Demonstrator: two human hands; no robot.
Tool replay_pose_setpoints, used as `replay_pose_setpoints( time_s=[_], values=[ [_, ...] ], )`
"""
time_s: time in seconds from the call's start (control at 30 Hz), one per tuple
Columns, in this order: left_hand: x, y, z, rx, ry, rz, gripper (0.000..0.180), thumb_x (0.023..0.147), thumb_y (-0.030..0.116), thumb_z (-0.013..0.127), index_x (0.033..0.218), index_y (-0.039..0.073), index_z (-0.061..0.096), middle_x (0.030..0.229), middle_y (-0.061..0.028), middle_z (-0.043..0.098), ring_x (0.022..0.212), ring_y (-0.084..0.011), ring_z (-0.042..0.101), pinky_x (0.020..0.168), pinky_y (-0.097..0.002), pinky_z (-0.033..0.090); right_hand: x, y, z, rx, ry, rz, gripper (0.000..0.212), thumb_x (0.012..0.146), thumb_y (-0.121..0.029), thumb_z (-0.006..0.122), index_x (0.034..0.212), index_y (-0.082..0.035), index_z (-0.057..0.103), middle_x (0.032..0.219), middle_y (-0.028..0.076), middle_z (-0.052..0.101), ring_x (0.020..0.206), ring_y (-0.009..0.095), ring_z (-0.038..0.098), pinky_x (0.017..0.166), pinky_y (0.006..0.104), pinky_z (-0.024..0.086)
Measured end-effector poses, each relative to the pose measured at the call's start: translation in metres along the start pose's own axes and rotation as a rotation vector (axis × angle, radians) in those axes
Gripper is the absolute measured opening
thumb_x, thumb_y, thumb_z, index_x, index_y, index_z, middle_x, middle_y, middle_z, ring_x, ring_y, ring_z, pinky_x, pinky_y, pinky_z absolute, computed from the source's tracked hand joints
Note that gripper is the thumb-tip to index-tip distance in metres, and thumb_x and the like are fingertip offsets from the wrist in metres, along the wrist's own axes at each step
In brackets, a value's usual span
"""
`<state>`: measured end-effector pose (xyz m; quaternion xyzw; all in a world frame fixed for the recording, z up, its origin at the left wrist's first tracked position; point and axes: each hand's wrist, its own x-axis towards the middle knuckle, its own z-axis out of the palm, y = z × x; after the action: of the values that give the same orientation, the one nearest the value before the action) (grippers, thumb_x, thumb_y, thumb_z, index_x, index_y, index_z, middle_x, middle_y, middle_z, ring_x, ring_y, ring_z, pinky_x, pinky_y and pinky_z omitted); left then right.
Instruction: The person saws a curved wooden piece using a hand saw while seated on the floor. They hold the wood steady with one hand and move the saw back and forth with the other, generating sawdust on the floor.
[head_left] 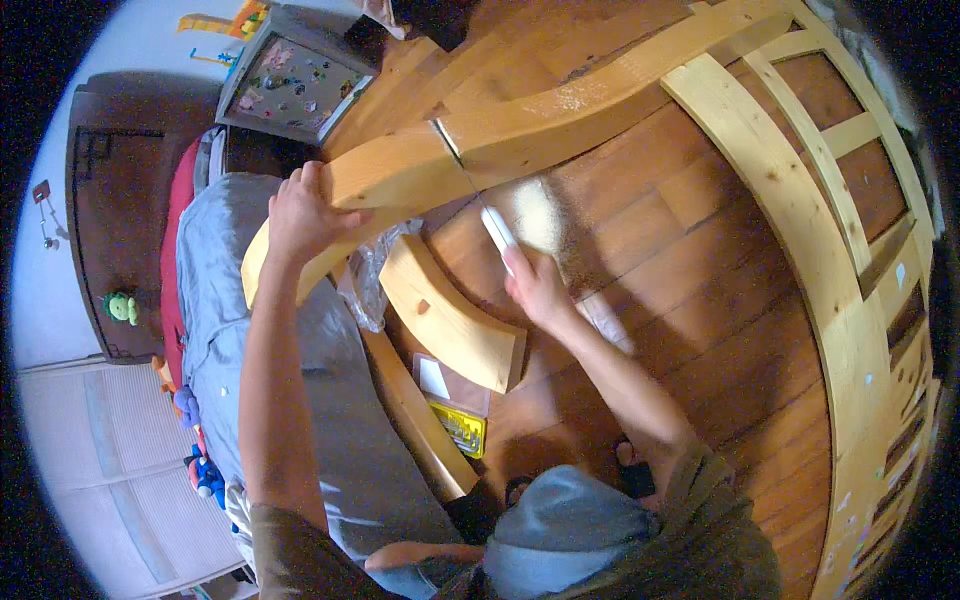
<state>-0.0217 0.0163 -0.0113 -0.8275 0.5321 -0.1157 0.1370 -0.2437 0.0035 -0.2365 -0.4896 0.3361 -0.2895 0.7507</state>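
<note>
A thick pale wooden beam (pixel 400 170) stretches across in front of me, from the left up to the far right. My left hand (pixel 303 212) grips its left end, fingers over the upper edge and thumb along the near face. My right hand (pixel 540 285) is closed around the white handle (pixel 497 228) of a handsaw. The saw's thin blade (pixel 465 172) stands in a cut across the beam. Below the cut, pale sawdust (pixel 540 215) lies heaped on the floor. A curved wooden piece (pixel 455 315) rests nearer to me, between my forearms.
A slatted wooden frame (pixel 800 260) curves along the right. At left is a bed with a grey cover (pixel 240 270). Clear plastic wrapping (pixel 370 275), a long wooden rail (pixel 420 420) and a yellow tool set (pixel 460 430) lie near the bed. A grey display case (pixel 295 75) stands behind.
</note>
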Motion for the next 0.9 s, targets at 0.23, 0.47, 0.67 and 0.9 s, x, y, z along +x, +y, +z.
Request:
replay_pose_setpoints(
  time_s=[0.23, 0.47, 0.67, 0.9],
  values=[
    [-0.007, -0.004, -0.006, 0.024, -0.037, -0.034, 0.066, 0.05, 0.045, 0.078, 0.095, 0.007, 0.051, 0.097, -0.0116, 0.057, 0.095, -0.0306, 0.054, 0.079, -0.0435, 0.043, -0.112, 0.032, -0.027, 0.043, -0.08, 0.05, 0.033, 0.092, -0.028, 0.035, 0.074, -0.005, 0.049, 0.05, -0.003, 0.041, 0.042, 0.006, 0.036, 0.04, 0.0237, 0.029],
    [0.002, -0.004, 0.005, 0.021, -0.007, -0.014, 0.07, 0.05, 0.047, 0.078, 0.1, 0.007, 0.05, 0.098, -0.0119, 0.057, 0.096, -0.0306, 0.054, 0.079, -0.0426, 0.043, 0.034, -0.025, 0.003, 0.074, -0.085, 0.116, 0.035, 0.092, -0.034, 0.045, 0.068, -0.009, 0.047, 0.047, -0.002, 0.04, 0.038, 0.006, 0.035, 0.033, 0.0234, 0.024],
    [-0.005, -0.008, -0.002, 0.036, -0.034, -0.037, 0.068, 0.051, 0.046, 0.078, 0.099, 0.007, 0.05, 0.096, -0.0119, 0.057, 0.095, -0.0304, 0.054, 0.078, -0.0416, 0.043, -0.034, -0.001, -0.003, 0.002, -0.079, 0.032, 0.037, 0.092, -0.032, 0.042, 0.064, -0.008, 0.047, 0.049, -0.001, 0.04, 0.04, 0.009, 0.038, 0.038, 0.0268, 0.028],
    [-0.005, -0.006, -0.005, 0.038, 0.01, -0.019, 0.067, 0.05, 0.043, 0.077, 0.099, 0.006, 0.05, 0.095, -0.0112, 0.057, 0.093, -0.0301, 0.054, 0.078, -0.0422, 0.043, -0.101, 0.042, -0.023, 0.038, -0.096, 0.015, 0.032, 0.091, -0.033, 0.039, 0.085, -0.004, 0.051, 0.052, -0.002, 0.041, 0.043, 0.007, 0.037, 0.038, 0.0245, 0.028]
  ],
)
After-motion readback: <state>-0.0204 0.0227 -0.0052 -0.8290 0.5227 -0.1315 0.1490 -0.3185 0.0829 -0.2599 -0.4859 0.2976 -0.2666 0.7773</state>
